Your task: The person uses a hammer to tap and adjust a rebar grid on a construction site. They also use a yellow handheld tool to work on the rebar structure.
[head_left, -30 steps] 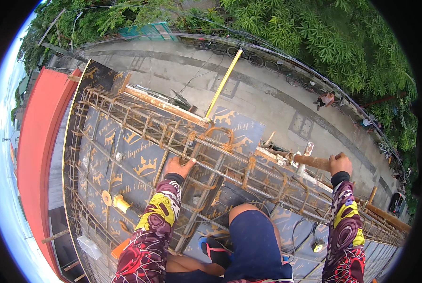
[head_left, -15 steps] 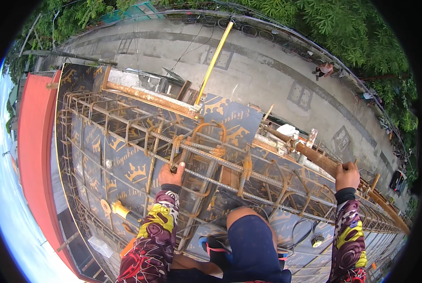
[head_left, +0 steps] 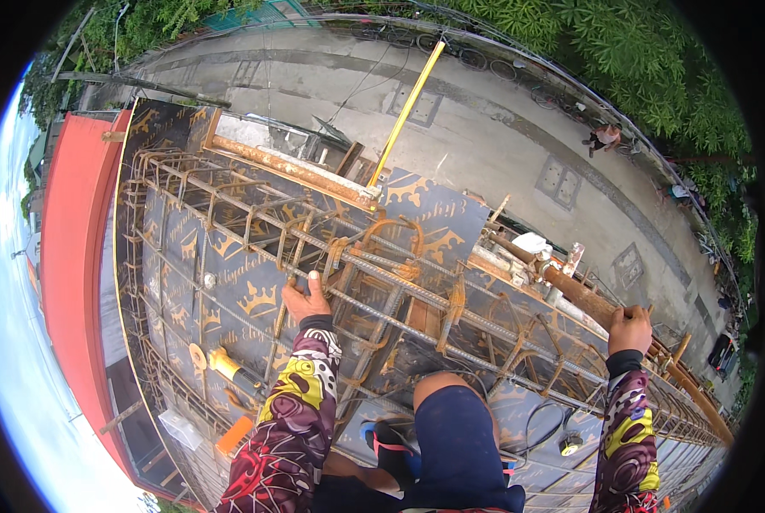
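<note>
My left hand [head_left: 306,301] is at the near side of a long cage of rusty rebar [head_left: 374,269], its thumb raised and apart from the fingers. It touches or nearly touches a lengthwise bar, close to a bunch of stirrups [head_left: 336,253]. My right hand [head_left: 629,329] is closed in a fist over the cage's right part, by a rusty pipe [head_left: 575,291]; what it grips is hidden. Both forearms wear patterned sleeves. Between them my bent knee [head_left: 446,393] shows.
Dark printed formwork panels [head_left: 254,299] lie under the rebar. A yellow-bodied power tool [head_left: 224,363] and a tape measure [head_left: 570,444] rest near me. A yellow bar [head_left: 408,111] rises at the outer edge. Far below is a street [head_left: 485,137] with a person [head_left: 605,137]. A red wall [head_left: 79,248] stands left.
The view has shifted slightly, so the scene sits farther right. My left hand has moved left along the rebar and its thumb has spread from the fingers. My right hand stays closed.
</note>
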Motion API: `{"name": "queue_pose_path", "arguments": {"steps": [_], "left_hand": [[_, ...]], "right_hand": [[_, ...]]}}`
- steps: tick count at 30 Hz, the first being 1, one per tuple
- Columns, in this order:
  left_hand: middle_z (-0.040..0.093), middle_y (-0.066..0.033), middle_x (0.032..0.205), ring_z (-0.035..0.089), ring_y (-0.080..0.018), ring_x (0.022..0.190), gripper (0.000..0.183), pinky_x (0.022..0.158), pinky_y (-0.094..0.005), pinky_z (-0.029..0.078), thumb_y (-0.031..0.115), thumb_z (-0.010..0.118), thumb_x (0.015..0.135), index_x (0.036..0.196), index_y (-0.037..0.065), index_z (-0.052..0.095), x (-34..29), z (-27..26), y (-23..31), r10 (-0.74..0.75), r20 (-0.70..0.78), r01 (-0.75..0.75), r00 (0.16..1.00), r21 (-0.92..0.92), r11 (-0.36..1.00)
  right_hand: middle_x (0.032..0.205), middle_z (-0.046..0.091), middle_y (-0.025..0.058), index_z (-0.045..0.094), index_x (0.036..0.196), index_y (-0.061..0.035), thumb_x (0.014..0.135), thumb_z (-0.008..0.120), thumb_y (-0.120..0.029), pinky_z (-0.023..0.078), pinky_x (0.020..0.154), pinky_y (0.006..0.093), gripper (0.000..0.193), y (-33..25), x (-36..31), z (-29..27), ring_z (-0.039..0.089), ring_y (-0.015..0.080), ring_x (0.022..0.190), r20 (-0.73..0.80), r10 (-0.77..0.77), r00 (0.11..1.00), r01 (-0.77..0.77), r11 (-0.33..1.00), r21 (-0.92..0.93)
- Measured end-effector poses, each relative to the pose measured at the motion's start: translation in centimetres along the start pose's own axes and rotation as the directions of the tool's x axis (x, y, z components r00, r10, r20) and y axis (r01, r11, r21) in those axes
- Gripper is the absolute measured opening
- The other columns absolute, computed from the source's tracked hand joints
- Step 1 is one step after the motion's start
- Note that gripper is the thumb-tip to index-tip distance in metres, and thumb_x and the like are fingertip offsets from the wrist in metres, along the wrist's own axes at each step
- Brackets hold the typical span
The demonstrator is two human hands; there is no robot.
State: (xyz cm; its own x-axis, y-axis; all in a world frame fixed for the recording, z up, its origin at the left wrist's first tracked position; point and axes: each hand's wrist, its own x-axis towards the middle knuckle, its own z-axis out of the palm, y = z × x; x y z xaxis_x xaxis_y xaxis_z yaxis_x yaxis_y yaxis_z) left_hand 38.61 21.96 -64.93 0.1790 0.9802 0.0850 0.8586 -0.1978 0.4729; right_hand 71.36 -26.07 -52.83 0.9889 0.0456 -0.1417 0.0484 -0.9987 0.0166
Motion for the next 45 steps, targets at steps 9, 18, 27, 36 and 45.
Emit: {"name": "queue_pose_path", "arguments": {"steps": [9,18,27,36,45], "left_hand": [[0.049,-0.0181,0.120,0.045,-0.0380,0.119,0.083,0.100,-0.0544,0.033,0.077,0.056,0.081,0.122,0.004,0.054,2.8,1.4,3.7,-0.287,-0.235,0.355,0.929,0.339,0.871],[0.035,-0.0213,0.150,0.038,-0.0405,0.136,0.097,0.112,-0.0555,0.027,0.079,0.050,0.083,0.149,0.009,0.037,8.5,2.3,0.1,-0.287,-0.090,0.301,0.954,0.258,0.918],[0.047,-0.0302,0.136,0.044,-0.0458,0.126,0.100,0.105,-0.0538,0.036,0.075,0.055,0.085,0.144,-0.004,0.038,8.4,3.0,-0.6,-0.081,-0.140,0.102,0.987,0.148,0.984],[0.042,-0.0307,0.142,0.039,-0.0452,0.132,0.099,0.109,-0.0532,0.032,0.073,0.050,0.089,0.147,-0.005,0.032,8.4,2.9,-0.8,-0.070,-0.084,0.081,0.994,0.142,0.986],[0.042,-0.0314,0.143,0.039,-0.0452,0.134,0.098,0.110,-0.0516,0.033,0.072,0.047,0.091,0.146,-0.008,0.033,8.7,2.9,-1.5,-0.043,-0.092,0.059,0.995,0.174,0.983]], "right_hand": [[0.089,0.064,0.0147,0.065,0.082,-0.0055,0.084,0.064,-0.021,0.050,0.072,0.0476,0.016,1.8,-0.1,1.4,0.064,0.0383,0.082,-0.020,-0.060,0.998,0.059,0.998,-0.010],[0.085,0.063,0.0167,0.062,0.079,-0.0031,0.084,0.064,-0.020,0.049,0.071,0.0481,0.018,1.6,0.4,1.3,0.062,0.0397,0.080,-0.036,-0.096,0.995,0.096,0.995,-0.007],[0.083,0.062,0.0165,0.062,0.079,-0.0031,0.085,0.064,-0.018,0.048,0.072,0.0472,0.016,2.0,0.1,1.0,0.061,0.0387,0.079,-0.010,-0.119,0.993,0.119,0.992,-0.033],[0.084,0.062,0.0159,0.063,0.082,-0.0043,0.084,0.065,-0.016,0.048,0.072,0.0468,0.013,2.7,-0.2,1.2,0.061,0.0374,0.079,0.039,-0.072,0.997,0.074,0.995,-0.065],[0.084,0.060,0.0160,0.063,0.083,-0.0031,0.086,0.065,-0.015,0.048,0.070,0.0459,0.013,1.0,-0.1,0.3,0.060,0.0381,0.077,0.000,-0.136,0.991,0.136,0.990,-0.021]]}}
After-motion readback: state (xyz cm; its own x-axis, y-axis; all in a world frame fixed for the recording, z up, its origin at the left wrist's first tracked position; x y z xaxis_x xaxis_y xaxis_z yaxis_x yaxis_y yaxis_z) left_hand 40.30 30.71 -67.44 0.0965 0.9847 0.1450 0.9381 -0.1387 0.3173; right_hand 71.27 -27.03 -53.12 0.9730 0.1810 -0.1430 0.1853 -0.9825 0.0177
